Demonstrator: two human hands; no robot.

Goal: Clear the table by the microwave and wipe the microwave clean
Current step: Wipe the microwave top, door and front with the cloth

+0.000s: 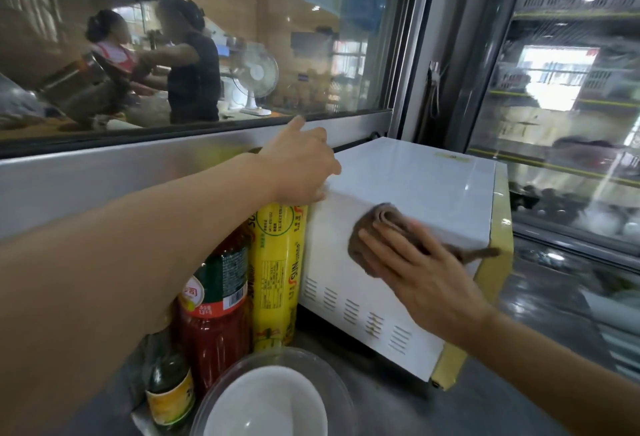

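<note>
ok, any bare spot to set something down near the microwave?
Free: the white top of the microwave, between the left hand on its back corner and the yellow door edge. Also the grey counter in front of the vented side.
Crowded: left of the microwave, a yellow wrap roll, red sauce bottle, dark bottle and white bowl.

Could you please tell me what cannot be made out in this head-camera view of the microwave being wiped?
- Microwave door and controls: face away from the camera.
- Cloth: partly under the right hand, its tail motion-blurred.
- Left hand fingertips: hidden past the microwave's far top edge.
- Red bottle top: behind the left forearm.
- Bowl: cut by the bottom edge.
</note>
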